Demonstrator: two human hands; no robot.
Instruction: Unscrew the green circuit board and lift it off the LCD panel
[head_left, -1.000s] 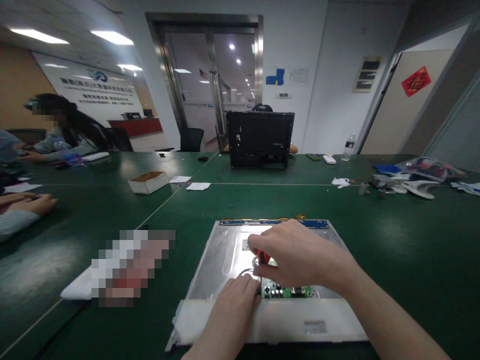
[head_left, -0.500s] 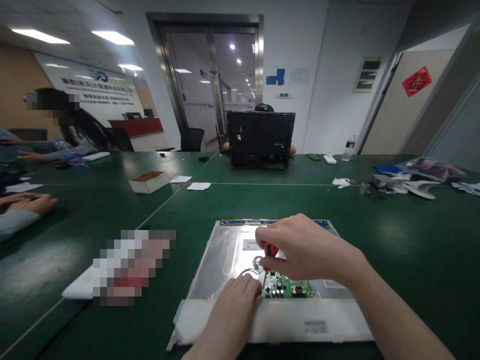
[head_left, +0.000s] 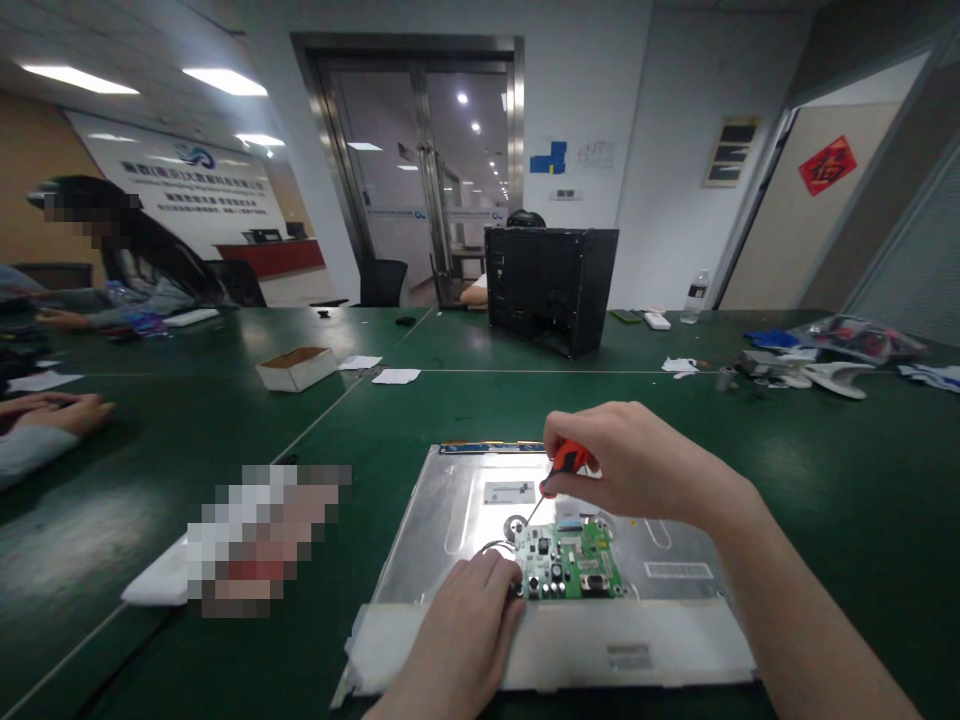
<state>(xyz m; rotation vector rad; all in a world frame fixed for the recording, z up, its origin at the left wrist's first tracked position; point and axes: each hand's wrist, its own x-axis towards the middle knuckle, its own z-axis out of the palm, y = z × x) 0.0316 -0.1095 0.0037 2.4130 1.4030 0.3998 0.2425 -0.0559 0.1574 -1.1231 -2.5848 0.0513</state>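
Observation:
My right hand (head_left: 637,460) is closed around the red-and-black handle of a screwdriver (head_left: 568,459). Tilted, its thin shaft points down and left to the upper left corner of a green circuit board (head_left: 566,555). That board lies on the metal back of a flat display panel (head_left: 450,495) in front of me. My left hand (head_left: 474,605), fingers together and bent, is against the board's left edge, close to some dark wires; its fingertips are partly hidden. A pale strip (head_left: 570,635) covers the near edge of the panel.
Across the green table (head_left: 360,430) stands a black monitor casing (head_left: 536,285) with a person behind it. An open box (head_left: 297,370) and paper lie left of centre. Co-workers' hands (head_left: 71,412) show at far left. Loose parts and a plastic bag (head_left: 862,337) sit at right.
My right hand has lifted slightly and shifted right, tilting the screwdriver and uncovering its shaft and more of the board. My left hand stays put. The far monitor casing has turned and moved right.

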